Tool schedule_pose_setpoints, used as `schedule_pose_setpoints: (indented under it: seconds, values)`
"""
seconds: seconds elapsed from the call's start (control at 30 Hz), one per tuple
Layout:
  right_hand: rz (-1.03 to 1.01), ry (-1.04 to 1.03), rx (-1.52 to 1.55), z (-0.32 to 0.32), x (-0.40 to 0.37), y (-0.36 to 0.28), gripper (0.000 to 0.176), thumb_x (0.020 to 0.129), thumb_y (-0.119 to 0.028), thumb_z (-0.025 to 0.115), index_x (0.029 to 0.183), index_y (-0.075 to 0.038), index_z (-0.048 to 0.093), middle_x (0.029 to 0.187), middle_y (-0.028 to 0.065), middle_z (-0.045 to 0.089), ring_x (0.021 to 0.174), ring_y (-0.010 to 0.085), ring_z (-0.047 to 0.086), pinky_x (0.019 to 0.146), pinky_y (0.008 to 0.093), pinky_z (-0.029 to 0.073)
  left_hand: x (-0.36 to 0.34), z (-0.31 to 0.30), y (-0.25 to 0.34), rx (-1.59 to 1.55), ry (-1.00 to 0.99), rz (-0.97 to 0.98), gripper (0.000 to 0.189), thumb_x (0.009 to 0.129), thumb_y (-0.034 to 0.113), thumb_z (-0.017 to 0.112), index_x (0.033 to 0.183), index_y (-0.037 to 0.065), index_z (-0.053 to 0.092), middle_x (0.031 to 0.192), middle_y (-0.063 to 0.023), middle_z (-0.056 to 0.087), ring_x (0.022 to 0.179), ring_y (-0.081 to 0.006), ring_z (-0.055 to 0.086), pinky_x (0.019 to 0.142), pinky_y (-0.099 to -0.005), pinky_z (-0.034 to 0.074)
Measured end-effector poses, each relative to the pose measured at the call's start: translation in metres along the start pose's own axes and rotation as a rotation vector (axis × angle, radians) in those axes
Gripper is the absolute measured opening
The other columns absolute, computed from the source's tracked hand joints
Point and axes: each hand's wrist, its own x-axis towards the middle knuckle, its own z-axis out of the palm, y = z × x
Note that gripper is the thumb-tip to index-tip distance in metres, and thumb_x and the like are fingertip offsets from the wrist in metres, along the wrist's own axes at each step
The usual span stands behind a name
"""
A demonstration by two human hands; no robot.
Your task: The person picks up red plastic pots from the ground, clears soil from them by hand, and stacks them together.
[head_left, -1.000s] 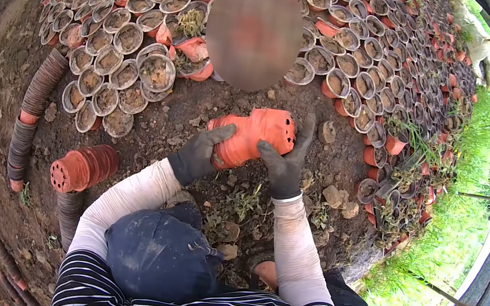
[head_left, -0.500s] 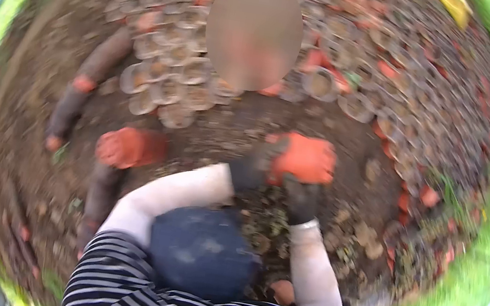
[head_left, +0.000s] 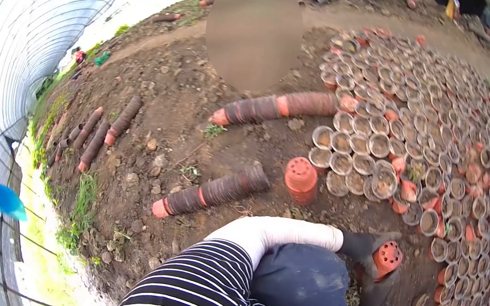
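Observation:
A reddish-orange plastic plant pot [head_left: 387, 257] is held between my two hands, its base with drain holes turned up toward me. My left hand [head_left: 359, 246], in a dark glove, wraps the pot's near-left side. Below the pot is my right hand [head_left: 375, 294], also dark-gloved, its fingers partly hidden but closed about the lower side. To the left of my hands, a short stack of orange pots [head_left: 301, 181] stands upside down on the soil. A long stack of nested dark pots [head_left: 213, 191] lies on its side beyond my left forearm.
Rows of soil-filled pots [head_left: 361, 146] cover the ground at the right. Another long pot stack [head_left: 278, 107] lies ahead, with several shorter ones [head_left: 125, 121] at the left. My bent knee [head_left: 301, 284] is between my arms. A plastic tunnel wall [head_left: 25, 41] rises at far left.
My view has swung left, bringing the tunnel wall and more pot stacks into sight. Both hands remain at an orange pot, which now shows its holed base.

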Motion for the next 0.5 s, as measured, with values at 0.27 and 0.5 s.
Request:
schedule_pose_setpoints:
  seconds: [0.27,0.5]
  values:
    - [0.032,-0.196,0.411,0.016,0.008,-0.077,0.077,0.082,-0.012,0.066,0.145,0.001,0.025,0.145,0.0170,0.034,0.132,0.0267,0.036,0.109,0.0383,0.029,-0.048,-0.045,0.011,-0.217,0.222,-0.054,0.092,0.065,0.032,0.084,0.136,0.002,0.033,0.126,-0.0164,0.053,0.115,-0.0267,0.052,0.096,-0.0383,0.043]
    - [0.092,-0.051,0.409,0.003,0.022,-0.064,0.057,0.092,-0.010,0.054,0.142,0.002,0.031,0.141,0.0157,0.040,0.128,0.0264,0.042,0.105,0.0379,0.035,-0.107,-0.099,0.043,-0.682,0.601,0.013,0.065,0.084,0.027,0.070,0.135,0.003,0.039,0.122,-0.0085,0.056,0.112,-0.0178,0.053,0.097,-0.0333,0.043]
